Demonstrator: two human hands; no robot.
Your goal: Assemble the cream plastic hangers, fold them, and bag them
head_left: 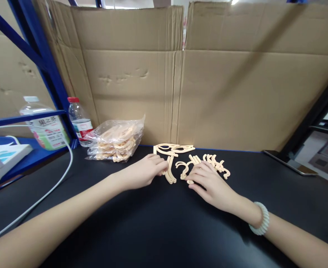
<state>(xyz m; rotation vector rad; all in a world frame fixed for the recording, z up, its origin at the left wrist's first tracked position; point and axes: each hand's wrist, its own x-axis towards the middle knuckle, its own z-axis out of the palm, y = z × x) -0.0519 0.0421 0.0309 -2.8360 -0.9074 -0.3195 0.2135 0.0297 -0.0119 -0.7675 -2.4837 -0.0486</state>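
My left hand [150, 170] is closed, its fingertips beside two slim curved hanger arms [170, 172] in beige plastic. A small beige bit shows under those fingertips, its shape mostly hidden. My right hand [208, 182] has bent fingers, with the end of a beige hanger piece [190, 182] between thumb and forefinger; the hand covers the rest. Close to its fingertips lie hanger hooks [183, 167]. Behind that hand, several more hooks [214, 160] lie in a row, near short straight pieces [194, 159]. Longer hanger arms [175, 149] lie at the back.
A clear plastic bag [115, 139] of beige parts stands at the back left of the black table [164, 230]. Behind it are a red-capped bottle [80, 121] and a larger bottle [45, 124]. A white cable [60, 178] crosses the left side. Cardboard [236, 82] walls the back.
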